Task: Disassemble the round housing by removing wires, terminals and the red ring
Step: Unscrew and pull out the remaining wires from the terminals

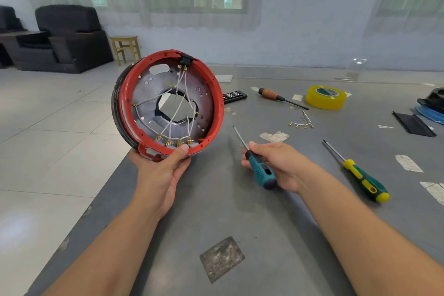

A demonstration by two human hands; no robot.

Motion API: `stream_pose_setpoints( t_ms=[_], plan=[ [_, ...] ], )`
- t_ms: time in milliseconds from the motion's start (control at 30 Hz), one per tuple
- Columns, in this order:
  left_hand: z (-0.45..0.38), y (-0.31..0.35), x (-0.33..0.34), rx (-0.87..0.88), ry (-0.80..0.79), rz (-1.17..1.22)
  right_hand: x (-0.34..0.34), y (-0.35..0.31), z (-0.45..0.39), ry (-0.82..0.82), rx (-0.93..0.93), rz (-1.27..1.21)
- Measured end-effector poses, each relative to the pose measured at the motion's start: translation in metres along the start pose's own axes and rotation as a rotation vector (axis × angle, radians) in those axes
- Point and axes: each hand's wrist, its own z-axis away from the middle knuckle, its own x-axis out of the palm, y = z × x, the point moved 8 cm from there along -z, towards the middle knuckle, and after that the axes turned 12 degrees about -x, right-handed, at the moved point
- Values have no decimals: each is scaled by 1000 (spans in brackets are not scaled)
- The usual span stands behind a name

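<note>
The grey metal desk (pixel 240 211) runs from the near foreground to the far wall, and its left edge cuts diagonally from bottom left up towards the middle, with pale floor tiles (pixel 48 151) beyond it. The near part of the desk, between the two forearms, holds only a worn grey patch (pixel 222 258); the tools lie further off to the right. The left hand (pixel 158 175) holds up the round housing with the red plastic ring (pixel 168 103) just past the desk's left edge, tilted so its open face shows; the thumb presses the ring's lower rim and the fingers curl behind it. Inside, thin white wires (pixel 179 113) cross the silver plate to a row of brass terminals (pixel 174 142) at the bottom. The right hand (pixel 276 166) is closed round the teal-and-black handle of a screwdriver (pixel 260 172), its shaft pointing up and left above the desk, apart from the housing. To the right lie a yellow-and-green screwdriver (pixel 360 174), a roll of yellow tape (pixel 326 97), a wooden-handled screwdriver (pixel 278 96) and a loose strip of terminals (pixel 301 125).
</note>
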Motion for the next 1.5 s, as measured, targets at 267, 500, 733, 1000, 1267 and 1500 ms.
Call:
stream_pose_setpoints(
  t_ms=[267, 500, 733, 1000, 1267, 1500],
  plan=[
    [-14, 2, 7, -44, -29, -34, 12, 11, 2, -31, -39, -184],
    [-20, -2, 6, -84, -66, -38, 6, 12, 15, -171, -154, -180],
    [-20, -2, 7, -160, -120, -46, 15, -6, 25, -318, -391, 64],
    [-22, -3, 2, -137, -129, 17, -4, -20, 22, -264, -494, 547],
    [-17, -2, 5, -131, -206, -8, -29, -36, 28, -322, -573, 898],
    [-16, -4, 3, -149, -175, -15, -37, -41, 28, -374, -537, 918]
  ],
)
